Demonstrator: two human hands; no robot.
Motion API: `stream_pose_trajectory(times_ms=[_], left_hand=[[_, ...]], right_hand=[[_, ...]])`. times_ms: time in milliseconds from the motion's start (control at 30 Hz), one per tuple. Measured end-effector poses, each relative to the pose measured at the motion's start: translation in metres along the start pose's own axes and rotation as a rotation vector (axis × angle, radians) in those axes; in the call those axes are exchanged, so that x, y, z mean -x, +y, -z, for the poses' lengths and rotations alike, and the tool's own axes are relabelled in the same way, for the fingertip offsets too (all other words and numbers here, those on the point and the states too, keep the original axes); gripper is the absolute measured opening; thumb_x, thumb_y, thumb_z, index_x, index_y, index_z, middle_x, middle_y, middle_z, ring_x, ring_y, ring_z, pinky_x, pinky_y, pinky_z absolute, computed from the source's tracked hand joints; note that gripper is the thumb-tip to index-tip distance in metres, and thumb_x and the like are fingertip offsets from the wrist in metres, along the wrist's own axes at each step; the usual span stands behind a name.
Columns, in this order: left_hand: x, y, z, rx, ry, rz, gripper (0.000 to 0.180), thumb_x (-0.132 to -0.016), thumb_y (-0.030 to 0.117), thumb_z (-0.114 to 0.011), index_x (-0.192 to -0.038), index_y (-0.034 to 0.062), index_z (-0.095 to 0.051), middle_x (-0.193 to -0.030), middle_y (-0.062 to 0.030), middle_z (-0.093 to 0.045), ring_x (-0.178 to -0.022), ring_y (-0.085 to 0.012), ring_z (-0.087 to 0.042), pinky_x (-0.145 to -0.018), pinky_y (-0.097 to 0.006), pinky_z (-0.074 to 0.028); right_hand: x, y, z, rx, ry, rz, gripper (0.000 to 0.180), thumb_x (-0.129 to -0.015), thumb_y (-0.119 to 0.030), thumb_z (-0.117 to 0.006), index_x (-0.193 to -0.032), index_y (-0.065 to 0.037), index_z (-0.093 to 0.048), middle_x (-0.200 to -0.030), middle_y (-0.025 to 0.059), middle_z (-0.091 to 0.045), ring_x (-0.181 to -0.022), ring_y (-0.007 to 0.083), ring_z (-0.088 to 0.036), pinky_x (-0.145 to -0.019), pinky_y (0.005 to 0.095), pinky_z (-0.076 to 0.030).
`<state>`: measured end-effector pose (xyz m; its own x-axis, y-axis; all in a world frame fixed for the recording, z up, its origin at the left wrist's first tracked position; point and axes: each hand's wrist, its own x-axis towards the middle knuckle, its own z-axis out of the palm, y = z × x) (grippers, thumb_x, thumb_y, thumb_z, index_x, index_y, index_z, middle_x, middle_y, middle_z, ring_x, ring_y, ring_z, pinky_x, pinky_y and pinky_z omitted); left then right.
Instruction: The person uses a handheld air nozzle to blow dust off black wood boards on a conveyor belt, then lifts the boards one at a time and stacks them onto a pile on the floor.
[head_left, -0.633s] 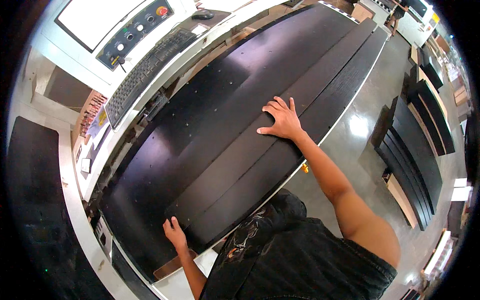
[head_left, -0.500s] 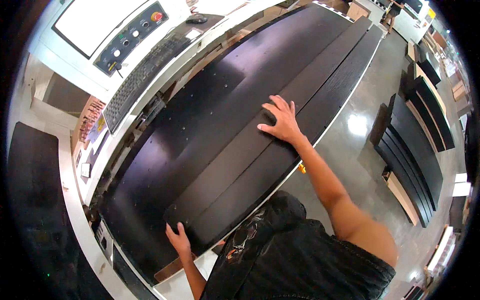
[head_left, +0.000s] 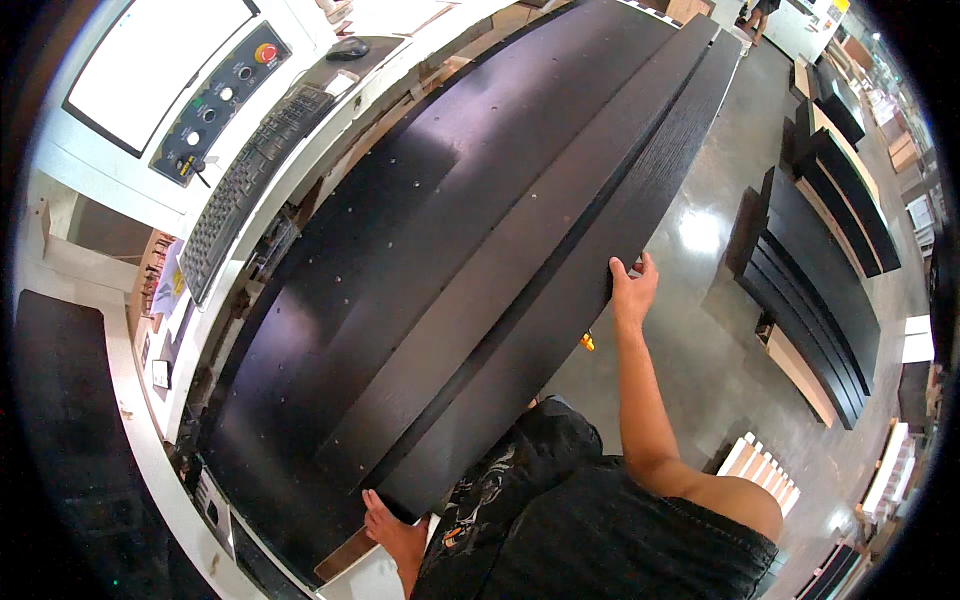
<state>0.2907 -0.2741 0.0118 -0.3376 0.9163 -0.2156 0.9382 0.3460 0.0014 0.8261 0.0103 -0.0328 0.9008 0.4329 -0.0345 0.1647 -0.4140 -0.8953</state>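
Two long black boards with wood grain lie side by side on a black table (head_left: 330, 310). The near board (head_left: 560, 330) is set apart from the far board (head_left: 470, 300) by a dark gap, and its near side reaches past the table edge. My right hand (head_left: 633, 290) grips the near board's long edge, its fingers partly hidden. Around the left end corner of that board my left hand (head_left: 395, 528) is closed, with fingertips against the end.
A white machine with a control panel (head_left: 215, 105), keyboard (head_left: 255, 190) and mouse (head_left: 348, 48) stands at the far left. Stacks of black boards (head_left: 815, 290) lie on the floor to the right. A slatted light wood piece (head_left: 760, 470) is behind my right arm.
My right hand has moved from on top of the boards to the near board's outer edge. The near board has shifted toward me, widening the gap. My left hand has moved to its end.
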Motion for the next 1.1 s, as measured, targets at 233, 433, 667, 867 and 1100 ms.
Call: stream_pose_trajectory(times_ms=[233,433,667,867,1100], left_hand=[[-0.015,0.019,0.051,-0.134,-0.029,-0.074,0.123,-0.055,0.048,-0.1,-0.156,0.0052,-0.045,-0.153,-0.0175,-0.051,-0.134,-0.0394,-0.049,-0.118,-0.058,-0.026],[-0.015,0.011,0.096,-0.123,0.129,-0.162,0.111,-0.054,0.043,-0.097,-0.147,0.0043,-0.05,-0.143,-0.0176,-0.053,-0.138,-0.0403,-0.046,-0.123,-0.062,-0.021],[0.002,-0.017,0.113,0.226,0.149,-0.184,0.114,-0.053,0.027,-0.096,-0.15,0.0017,-0.043,-0.149,-0.0247,-0.044,-0.144,-0.0466,-0.039,-0.125,-0.059,-0.025],[-0.003,-0.069,0.118,0.194,0.213,-0.162,0.112,-0.057,0.026,-0.094,-0.152,0.001,-0.04,-0.154,-0.0269,-0.04,-0.145,-0.0479,-0.037,-0.122,-0.058,-0.029],[0.003,-0.129,0.137,0.257,0.26,-0.008,0.128,-0.05,0.016,-0.099,-0.16,0.0058,-0.034,-0.162,-0.024,-0.033,-0.15,-0.0478,-0.034,-0.126,-0.055,-0.03]], right_hand=[[-0.02,-0.001,0.019,-0.181,-0.174,-0.136,0.076,-0.087,-0.033,-0.085,-0.146,0.008,-0.06,-0.125,0.0198,-0.069,-0.116,0.0306,-0.067,-0.102,0.0413,-0.052],[-0.013,-0.018,0.021,-0.247,-0.22,-0.131,0.076,-0.09,-0.035,-0.083,-0.146,0.01,-0.058,-0.118,0.0174,-0.071,-0.109,0.0279,-0.068,-0.096,0.0399,-0.054],[0.003,-0.074,0.011,-0.864,-0.269,-0.345,0.043,-0.103,-0.018,-0.07,-0.136,0.005,-0.056,-0.115,0.0127,-0.068,-0.098,0.024,-0.068,-0.087,0.0387,-0.058],[0.058,-0.117,0.014,-0.854,-0.203,-0.399,0.057,-0.106,-0.017,-0.066,-0.153,0.005,-0.04,-0.137,0.018,-0.063,-0.118,0.0303,-0.067,-0.101,0.0435,-0.056],[0.13,-0.123,-0.027,-0.95,-0.547,-0.252,0.044,-0.108,-0.014,-0.063,-0.146,0.003,-0.048,-0.135,0.0159,-0.064,-0.116,0.0297,-0.065,-0.102,0.0458,-0.054]])
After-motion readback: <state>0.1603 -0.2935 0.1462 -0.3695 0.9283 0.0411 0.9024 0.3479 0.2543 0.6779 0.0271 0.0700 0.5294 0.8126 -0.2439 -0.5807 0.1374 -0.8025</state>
